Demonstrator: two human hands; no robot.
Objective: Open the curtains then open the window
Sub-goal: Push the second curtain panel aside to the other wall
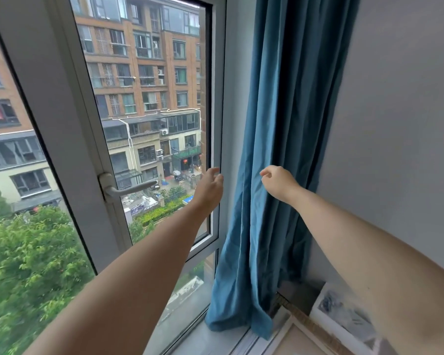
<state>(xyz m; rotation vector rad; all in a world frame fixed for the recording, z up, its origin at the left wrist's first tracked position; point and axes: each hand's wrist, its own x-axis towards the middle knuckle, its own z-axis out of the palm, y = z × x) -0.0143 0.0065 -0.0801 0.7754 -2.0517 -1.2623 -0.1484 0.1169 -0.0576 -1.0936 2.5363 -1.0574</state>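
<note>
The blue curtain (274, 111) hangs gathered at the right side of the window, against the grey wall. My right hand (276, 183) is at its front fold, at about handle height, with fingers curled and pinching the cloth. The window (149, 98) is shut, and its white lever handle (124, 188) points right on the middle frame. My left hand (209, 187) reaches forward with fingers apart. It holds nothing and hovers by the right edge of the window frame, to the right of the handle.
A white windowsill (205, 336) runs below the glass, with the curtain's hem resting on it. Flat panels and a marbled board (344, 313) lean at the bottom right, under my right arm. A fixed glass pane (23, 226) fills the left.
</note>
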